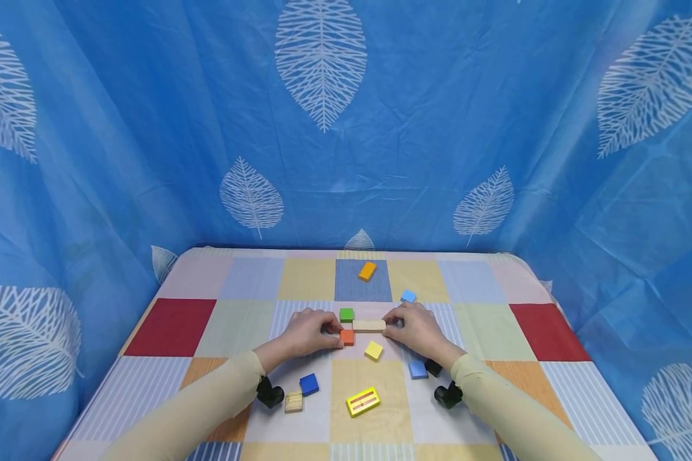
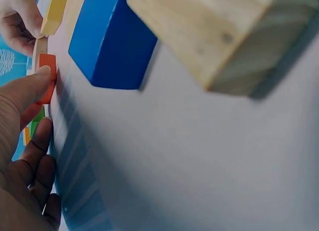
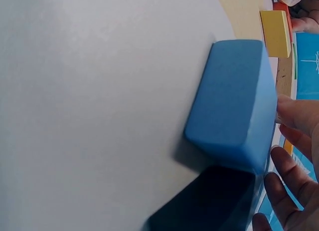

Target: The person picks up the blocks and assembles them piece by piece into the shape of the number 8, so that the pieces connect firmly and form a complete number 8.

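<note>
My left hand (image 1: pixel 308 333) pinches a small orange-red block (image 1: pixel 348 337) between thumb and forefinger; its thumb rests on the block in the left wrist view. Touching that block is the left end of a long plain wooden block (image 1: pixel 369 326). The fingers of my right hand (image 1: pixel 418 330) hold the wooden block's other end. A green block (image 1: pixel 346 314) stands just behind the orange-red one, near the left fingertips. Closer to me than the wooden block lies a yellow block (image 1: pixel 373 351), tilted at an angle and apart from both hands.
Under the left wrist are a dark blue block (image 1: pixel 309 384) and a wooden square block (image 1: pixel 293 402). A striped yellow block (image 1: pixel 363 402) lies front centre. Beside the right wrist sit a blue block (image 1: pixel 418 369) and a black one (image 1: pixel 433 367). Orange (image 1: pixel 367 271) and light blue (image 1: pixel 408 296) blocks lie farther back.
</note>
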{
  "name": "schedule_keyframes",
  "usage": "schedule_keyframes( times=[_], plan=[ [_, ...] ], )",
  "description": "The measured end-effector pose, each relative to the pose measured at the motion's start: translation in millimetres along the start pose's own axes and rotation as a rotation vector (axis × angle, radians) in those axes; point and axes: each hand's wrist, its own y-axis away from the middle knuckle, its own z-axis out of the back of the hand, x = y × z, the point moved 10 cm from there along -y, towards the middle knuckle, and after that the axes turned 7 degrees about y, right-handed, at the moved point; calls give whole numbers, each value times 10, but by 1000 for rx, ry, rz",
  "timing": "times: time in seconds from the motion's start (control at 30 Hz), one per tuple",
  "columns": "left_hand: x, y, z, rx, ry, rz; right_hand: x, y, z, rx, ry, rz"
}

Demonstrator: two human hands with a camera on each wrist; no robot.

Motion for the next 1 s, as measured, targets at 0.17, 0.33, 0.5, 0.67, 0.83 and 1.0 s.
schedule_keyframes(
  times=[0.17, 0.33, 0.5, 0.67, 0.83, 1.0],
  plan=[
    [0, 5, 5, 0, 7, -2, -2, -3, -5, 8, -1, -5],
    [8, 8, 9, -5, 3, -8, -8, 0, -15, 19, -17, 1],
    [10, -4, -10, 7, -5, -7, -34, 16, -17, 34, -40, -9],
    [8, -10, -15, 15, 3, 5, -40, 28, -15, 49, -54, -21],
    [4, -9, -20, 17, -3, 5, -57, 51, 6, 45, -77, -37],
    [-7, 4, -14, 15, -2, 1, -72, 83, 54, 31, -92, -51]
  ],
)
